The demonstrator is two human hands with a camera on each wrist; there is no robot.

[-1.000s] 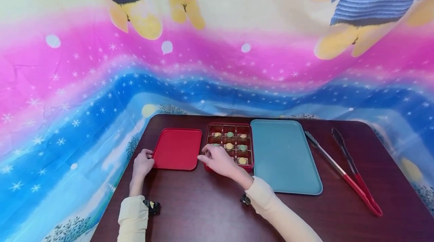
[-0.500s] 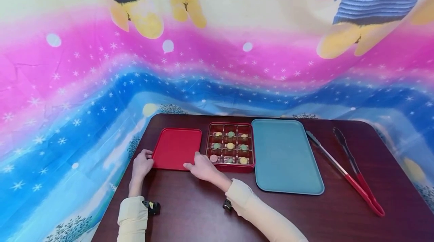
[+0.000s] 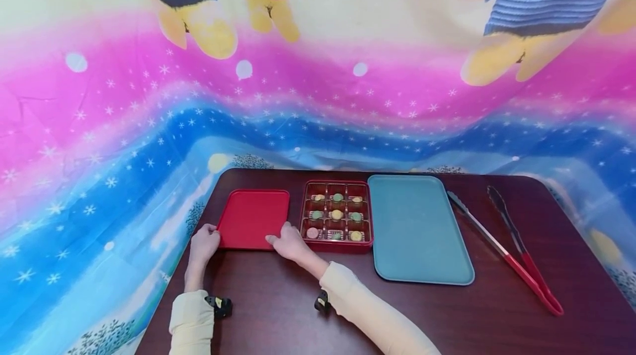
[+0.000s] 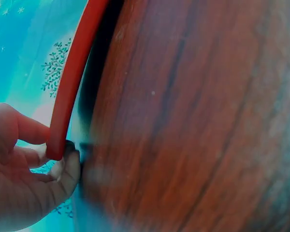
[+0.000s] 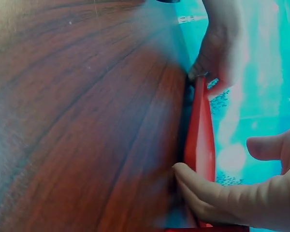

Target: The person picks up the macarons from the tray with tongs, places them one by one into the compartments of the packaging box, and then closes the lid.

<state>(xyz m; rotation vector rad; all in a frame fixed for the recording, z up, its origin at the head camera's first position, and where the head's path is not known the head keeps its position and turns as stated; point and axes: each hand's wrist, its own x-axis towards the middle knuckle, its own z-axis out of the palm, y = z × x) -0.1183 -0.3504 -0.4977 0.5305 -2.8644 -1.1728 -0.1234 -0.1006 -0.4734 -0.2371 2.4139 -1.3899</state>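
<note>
A red square lid (image 3: pixel 253 220) with a low raised rim is at the left of the table. My left hand (image 3: pixel 203 244) pinches its near left corner; in the left wrist view the thumb and fingers (image 4: pixel 67 176) close around the red rim. At the near right corner is my right hand (image 3: pixel 292 243). The right wrist view shows its fingers (image 5: pixel 203 188) along the rim, table side, with the thumb (image 5: pixel 266 147) held apart from the lid. Right beside it stands a red box (image 3: pixel 338 246) with clear compartments holding small round yellow, green and pink pieces (image 3: pixel 337 215).
A blue-green rectangular tray (image 3: pixel 422 228) lies against the box's right side. Farther right, spread tongs (image 3: pixel 529 280) with red handles rest on the dark wooden table (image 3: pixel 278 311). A printed cloth (image 3: pixel 318 95) hangs behind and around the table.
My right hand has moved left from over the box to the lid's near right corner. The lid has shifted slightly left, away from the box, along with my left hand.
</note>
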